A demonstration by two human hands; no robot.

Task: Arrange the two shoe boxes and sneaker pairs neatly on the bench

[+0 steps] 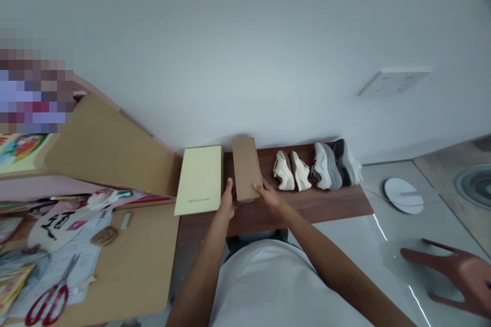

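A narrow brown cardboard box (245, 166) lies on the dark wooden bench (291, 217), its far end near the wall. My right hand (269, 197) grips its near right corner, thumb on top. At the near left corner is my left hand (227, 203), against the box's side with the thumb pointing up; its other fingers are mostly hidden. Left of the box sits a pale yellow shoebox (201, 179) with printed lettering. To the right stand a small pair of cream sneakers (292, 171) and a larger pair of grey-white sneakers (335, 164).
On the left, a desk (143, 260) bears red-handled scissors (49, 296), papers and a twine bundle (104, 236). A brown stool (456, 271) and a white round object (403, 195) with a cable are on the floor at right. A socket plate (397, 83) is on the wall.
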